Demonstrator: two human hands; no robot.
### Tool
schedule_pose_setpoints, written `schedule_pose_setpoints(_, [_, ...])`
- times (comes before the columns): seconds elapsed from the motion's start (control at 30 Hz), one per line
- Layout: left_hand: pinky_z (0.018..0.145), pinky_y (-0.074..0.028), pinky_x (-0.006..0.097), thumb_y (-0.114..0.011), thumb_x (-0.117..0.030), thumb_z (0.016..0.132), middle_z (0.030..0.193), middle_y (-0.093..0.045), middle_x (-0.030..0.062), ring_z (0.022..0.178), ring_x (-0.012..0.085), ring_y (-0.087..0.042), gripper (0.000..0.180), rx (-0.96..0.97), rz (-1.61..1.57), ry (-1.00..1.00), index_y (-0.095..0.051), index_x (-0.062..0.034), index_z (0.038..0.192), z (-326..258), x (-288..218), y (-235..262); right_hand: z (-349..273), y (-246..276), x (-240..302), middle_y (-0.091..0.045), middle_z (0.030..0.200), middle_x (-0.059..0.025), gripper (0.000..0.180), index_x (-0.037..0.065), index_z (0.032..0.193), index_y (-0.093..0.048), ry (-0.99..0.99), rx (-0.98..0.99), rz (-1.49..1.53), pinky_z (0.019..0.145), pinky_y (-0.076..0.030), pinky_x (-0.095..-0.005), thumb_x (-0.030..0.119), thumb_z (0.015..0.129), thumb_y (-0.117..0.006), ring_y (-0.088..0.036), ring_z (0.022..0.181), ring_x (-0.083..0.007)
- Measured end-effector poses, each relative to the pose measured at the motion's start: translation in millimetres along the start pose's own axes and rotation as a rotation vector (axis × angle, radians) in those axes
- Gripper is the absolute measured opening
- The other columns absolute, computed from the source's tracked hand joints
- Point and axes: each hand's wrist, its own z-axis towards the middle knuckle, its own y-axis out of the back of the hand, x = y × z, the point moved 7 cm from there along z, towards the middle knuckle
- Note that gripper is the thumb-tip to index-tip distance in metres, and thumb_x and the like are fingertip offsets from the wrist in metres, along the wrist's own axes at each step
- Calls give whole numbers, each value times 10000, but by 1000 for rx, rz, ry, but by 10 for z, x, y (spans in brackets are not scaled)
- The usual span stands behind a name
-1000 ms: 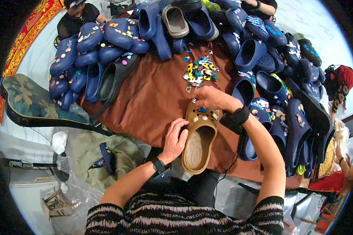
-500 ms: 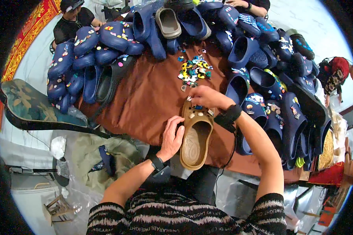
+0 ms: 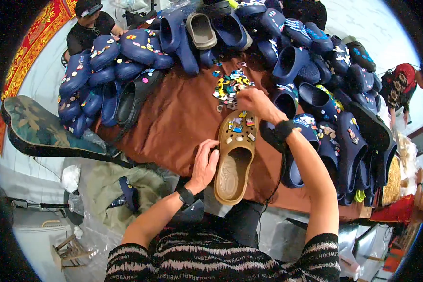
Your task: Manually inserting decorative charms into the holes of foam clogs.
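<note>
A tan clog [image 3: 236, 160] lies on the brown cloth right in front of me, its toe pointing away. Small charms [image 3: 237, 126] in several colours sit on its perforated toe. My left hand [image 3: 205, 164] rests along the clog's left side with fingers stretched out, not wrapped round it. Beyond the toe, my right hand [image 3: 261, 104] is at the lower edge of a loose pile of charms [image 3: 230, 84]. Its fingers are bent together and pointing down. Whatever may be between those fingertips is hidden.
Piles of navy clogs flank the brown cloth [image 3: 169, 117], with decorated ones at left [image 3: 141, 44] and right [image 3: 350, 136]. A grey clog [image 3: 201, 30] stands at the back. A camouflage-patterned seat [image 3: 47, 124] is at the left. Another person [image 3: 91, 23] sits at the back left.
My right hand has moved from the clog's toe up and right to the charm pile, uncovering the charms on the toe. My left hand stays at the clog's side.
</note>
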Motion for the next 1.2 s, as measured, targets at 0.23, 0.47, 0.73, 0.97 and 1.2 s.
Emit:
schedule_pose_setpoints(0.23, [1081,-394,394,-363,-344,1065,1364,-481,198,1286,344,-480,473,319,176,-123,-499,-22,1384,601,-228,1,-896,-15,238,-699,863,-200,341,-5,1114,-629,-210,137,257,688,-544,-410,305,973,-615,-695,748,-313])
schedule_pose_setpoints(0.47, [1073,-403,406,-330,-483,1054,1403,-483,156,1303,333,-487,542,583,407,13,-596,-109,1343,718,-126,-208,-1412,-156,470,-639,1111,-325,718,-11,1398,-423,-164,250,217,891,-494,-502,537,958,-568,-621,1077,-461])
schedule_pose_setpoints(0.73, [995,-451,442,-380,-405,1043,1318,-563,142,1214,354,-552,426,489,410,-75,-648,-151,1256,847,-171,-133,-1488,-304,472,-649,977,-349,724,-69,1357,-378,-103,162,94,834,-491,-555,483,943,-598,-636,960,-494])
schedule_pose_setpoints(0.97, [942,-470,485,-379,-413,1037,1335,-533,125,1176,381,-565,413,525,473,-32,-631,-171,1257,820,-214,-231,-1508,-370,533,-665,761,-301,416,-44,1171,-439,-191,69,-68,645,-526,-572,288,949,-556,-664,735,-485])
schedule_pose_setpoints(1.2, [1123,-342,393,-453,-263,1041,1357,-494,191,1326,333,-441,413,321,161,-120,-514,7,1347,631,-318,18,-1576,3,524,-671,753,-251,338,-6,1184,-486,-205,-53,-197,655,-530,-546,200,922,-539,-672,721,-433])
